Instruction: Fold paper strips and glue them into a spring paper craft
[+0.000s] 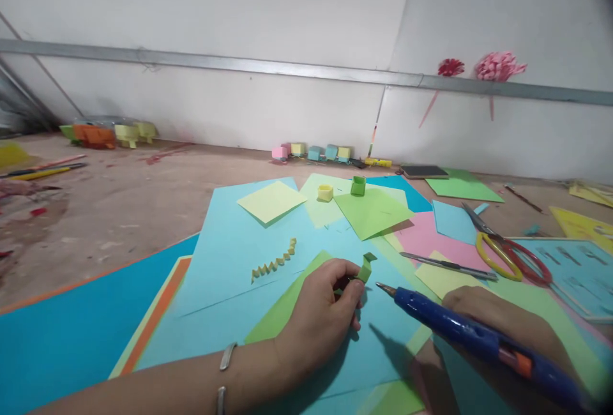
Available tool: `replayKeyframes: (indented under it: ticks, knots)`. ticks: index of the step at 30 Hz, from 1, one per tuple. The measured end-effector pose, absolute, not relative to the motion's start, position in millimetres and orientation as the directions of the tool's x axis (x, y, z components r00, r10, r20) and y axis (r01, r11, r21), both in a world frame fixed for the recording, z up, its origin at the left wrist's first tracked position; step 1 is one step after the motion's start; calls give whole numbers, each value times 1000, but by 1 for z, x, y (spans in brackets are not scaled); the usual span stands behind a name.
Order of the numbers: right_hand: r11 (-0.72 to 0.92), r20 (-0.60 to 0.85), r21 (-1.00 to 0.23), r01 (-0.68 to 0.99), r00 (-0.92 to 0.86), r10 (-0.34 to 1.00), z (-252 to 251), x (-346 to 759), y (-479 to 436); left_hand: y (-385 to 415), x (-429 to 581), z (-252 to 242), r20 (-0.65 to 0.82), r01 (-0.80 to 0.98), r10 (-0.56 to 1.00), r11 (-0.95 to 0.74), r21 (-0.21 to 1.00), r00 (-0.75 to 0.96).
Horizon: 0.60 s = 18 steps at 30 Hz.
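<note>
The left hand held a folded green strip pinched between thumb and forefinger, the strip's bent top standing up above the fingertips. A silver bangle sat round the left wrist. The right hand was closed round a blue glue gun, whose nozzle pointed at the strip from just beside it, with a gap between the two

Both hands were over a light blue sheet on the table, and a long green sheet ran under the left hand. To the left of the strip, a yellow zigzag lay on the light blue. Farther back stood a yellow cup and a green cup, near each other, with a lime sheet in front of the green one and a pale yellow sheet to the left of the yellow one

Scissors with one yellow and one red handle lay beyond the right hand, near a slim metal tool. Along the foot of the white wall sat a row of small coloured blocks, with a yellow stick to their right. Two paper flowers stood out against the wall at a metal rail
</note>
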State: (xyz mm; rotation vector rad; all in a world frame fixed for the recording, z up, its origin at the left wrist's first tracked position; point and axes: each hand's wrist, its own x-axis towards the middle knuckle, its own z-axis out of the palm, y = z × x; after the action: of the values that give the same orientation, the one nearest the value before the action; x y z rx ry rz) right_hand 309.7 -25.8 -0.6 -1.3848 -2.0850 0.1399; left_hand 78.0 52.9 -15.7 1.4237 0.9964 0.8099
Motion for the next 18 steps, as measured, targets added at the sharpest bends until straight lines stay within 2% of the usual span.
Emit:
replayKeyframes:
  ticks: [2, 9, 14, 18]
  knots:
    - [476, 448, -404, 781, -284, 847, -5, 306, -27, 52, 77, -16, -52, 148, 911, -10, 989, 408]
    - [389, 480, -357, 849, -191, 856, -8, 294, -31, 50, 74, -17, 15, 233, 903, -126, 964, 430]
    - [346, 506, -343, 873, -139, 851, -6, 290, -28, 50, 74, -14, 18, 255, 907, -137, 957, 420]
    - [352, 486, -320, 880, -166, 858, -8, 290, -27, 50, 74, -17, 15, 249, 906, -132, 959, 424]
